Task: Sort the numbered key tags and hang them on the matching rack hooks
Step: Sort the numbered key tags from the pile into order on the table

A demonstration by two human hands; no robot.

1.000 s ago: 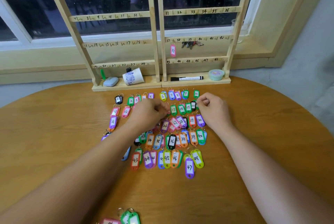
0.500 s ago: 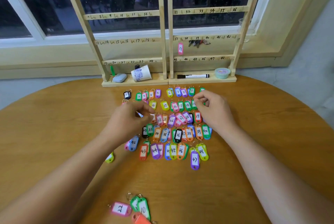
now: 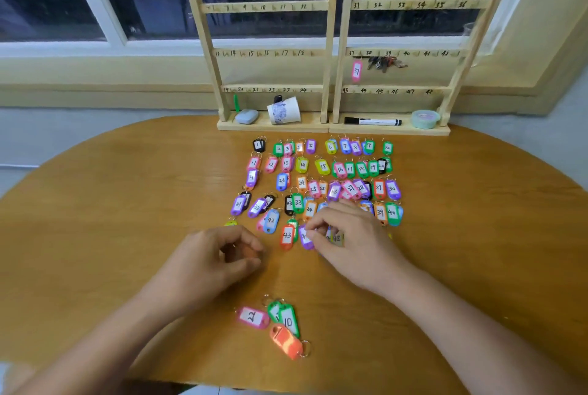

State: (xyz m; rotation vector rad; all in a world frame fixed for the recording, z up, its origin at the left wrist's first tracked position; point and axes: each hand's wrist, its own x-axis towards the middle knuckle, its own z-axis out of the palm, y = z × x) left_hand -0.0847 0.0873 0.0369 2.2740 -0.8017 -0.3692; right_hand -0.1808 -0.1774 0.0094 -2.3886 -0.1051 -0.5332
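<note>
Several coloured numbered key tags [image 3: 323,167] lie in rows on the round wooden table [image 3: 477,235]. Two wooden racks [image 3: 332,54] with numbered hooks stand at the back; a pink tag 37 [image 3: 356,70] hangs on the right one. My right hand [image 3: 353,238] covers the bottom row, and its fingertips pinch a purple tag [image 3: 306,240] beside the orange tag 43 [image 3: 287,236]. My left hand [image 3: 216,264] hovers left of the rows with curled fingers; whether it holds anything is hidden. Close to me lie a pink tag 2 [image 3: 253,317], a green tag 10 [image 3: 288,320] and an orange tag [image 3: 286,342].
On the rack bases sit a tipped paper cup [image 3: 284,110], a grey-blue object [image 3: 246,116], a black marker [image 3: 372,121] and a round green tin [image 3: 424,118]. A bunch of keys [image 3: 385,62] hangs near hook 39. A dark window is behind.
Both hands have drawn back toward me. The left left the middle rows for the near left. The right dropped from the upper rows to the bottom row and took a purple tag.
</note>
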